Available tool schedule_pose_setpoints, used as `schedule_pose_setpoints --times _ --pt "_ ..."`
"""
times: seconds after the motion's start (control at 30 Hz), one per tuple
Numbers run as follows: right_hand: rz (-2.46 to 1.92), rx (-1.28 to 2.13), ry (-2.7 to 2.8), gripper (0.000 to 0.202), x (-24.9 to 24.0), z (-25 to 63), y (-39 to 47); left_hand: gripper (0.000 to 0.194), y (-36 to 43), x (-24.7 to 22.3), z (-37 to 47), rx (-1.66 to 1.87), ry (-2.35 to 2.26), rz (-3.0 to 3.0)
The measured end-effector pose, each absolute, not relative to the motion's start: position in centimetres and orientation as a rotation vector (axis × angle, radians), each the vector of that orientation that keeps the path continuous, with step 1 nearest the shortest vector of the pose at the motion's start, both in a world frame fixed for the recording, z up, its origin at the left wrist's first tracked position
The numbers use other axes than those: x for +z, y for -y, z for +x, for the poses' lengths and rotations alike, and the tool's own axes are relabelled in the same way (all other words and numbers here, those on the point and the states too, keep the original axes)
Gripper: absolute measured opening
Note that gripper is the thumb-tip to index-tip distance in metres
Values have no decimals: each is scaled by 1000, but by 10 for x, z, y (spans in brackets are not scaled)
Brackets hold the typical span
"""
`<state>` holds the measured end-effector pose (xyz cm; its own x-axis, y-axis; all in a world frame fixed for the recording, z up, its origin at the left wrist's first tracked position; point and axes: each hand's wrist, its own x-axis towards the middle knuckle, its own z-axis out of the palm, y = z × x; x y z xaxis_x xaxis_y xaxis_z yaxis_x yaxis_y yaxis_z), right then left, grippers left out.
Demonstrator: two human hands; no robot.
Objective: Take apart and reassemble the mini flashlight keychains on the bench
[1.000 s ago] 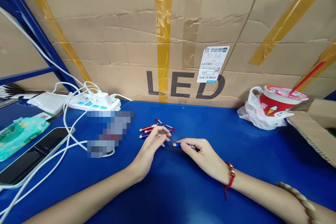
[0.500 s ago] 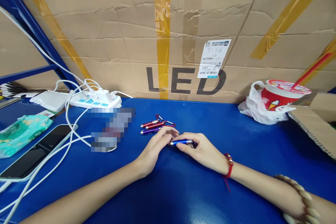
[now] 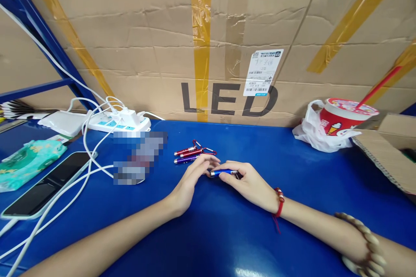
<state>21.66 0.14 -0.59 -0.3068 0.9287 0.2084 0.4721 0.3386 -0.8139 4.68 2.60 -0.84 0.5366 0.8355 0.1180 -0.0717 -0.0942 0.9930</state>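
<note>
My right hand (image 3: 247, 179) is closed on a small blue keychain flashlight (image 3: 223, 173), thumb along the near side and fingers over the far side. The flashlight lies level, its silver end pointing left; its right end is hidden in my palm. My left hand (image 3: 190, 179) is open, fingers stretched out and slightly bent, their tips close to the silver end. Whether they touch it I cannot tell. Just beyond my left fingers lie a purple flashlight (image 3: 185, 160) and two red flashlights (image 3: 191, 152) with carabiner clips. My left hand partly covers the purple one.
On the left are a phone (image 3: 48, 186), a tissue pack (image 3: 32, 162), a power strip (image 3: 123, 124) and looping white cables (image 3: 85, 138). A red paper tub (image 3: 344, 119) in a plastic bag stands back right, beside cardboard (image 3: 380, 151). A large box (image 3: 146, 65) walls off the back.
The view has shifted slightly. My right hand has moved a little up and left with the blue flashlight, the thumb now more over it. My left hand has barely moved.
</note>
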Motion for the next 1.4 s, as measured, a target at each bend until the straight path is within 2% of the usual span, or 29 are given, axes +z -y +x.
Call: schedule_pose_setpoints --times 0.33,1.13,1.4 --pt "-1272 943 1817 23 -4 213 -1 25 -27 -8 48 896 -722 1430" --pt "-1286 823 1905 18 -6 215 -2 21 -26 -11 48 933 -701 1352" --pt "-1251 787 1963 22 -7 217 -1 20 -26 -12 48 937 -694 1352"
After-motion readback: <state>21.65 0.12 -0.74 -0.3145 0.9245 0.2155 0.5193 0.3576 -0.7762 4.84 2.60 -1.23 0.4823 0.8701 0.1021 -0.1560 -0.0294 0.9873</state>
